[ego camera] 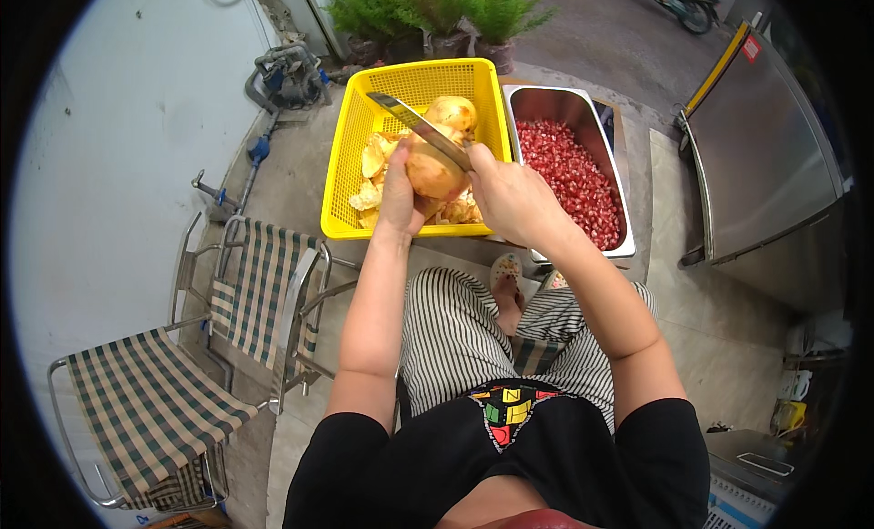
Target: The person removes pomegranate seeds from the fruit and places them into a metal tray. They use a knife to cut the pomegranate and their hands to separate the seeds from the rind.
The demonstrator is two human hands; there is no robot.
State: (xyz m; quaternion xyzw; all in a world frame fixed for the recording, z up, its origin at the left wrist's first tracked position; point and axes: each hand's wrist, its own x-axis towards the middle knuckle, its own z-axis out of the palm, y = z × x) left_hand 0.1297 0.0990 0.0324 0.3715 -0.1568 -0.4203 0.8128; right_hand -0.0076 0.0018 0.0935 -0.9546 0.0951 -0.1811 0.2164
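Note:
My left hand point(399, 194) holds a yellowish pomegranate point(437, 172) over a yellow plastic basket point(332, 187). A knife point(427, 129) is in my right hand point(509, 194), its blade lying across the top of that fruit and pointing up and left. Another whole pomegranate point(453, 112) sits in the basket, among pieces of peel point(372, 157). Right of the basket stands a deep stainless steel pan point(628, 239) that holds many red pomegranate seeds point(573, 177). Where the blade's edge meets the skin is too small to tell.
Folding chairs with checked fabric point(160, 406) stand at the left, near a wall with pipes and a pump point(290, 78). Potted green plants point(437, 13) are behind the basket. A steel cabinet point(765, 153) stands at the right, and a motorcycle point(683, 6) is at the top right.

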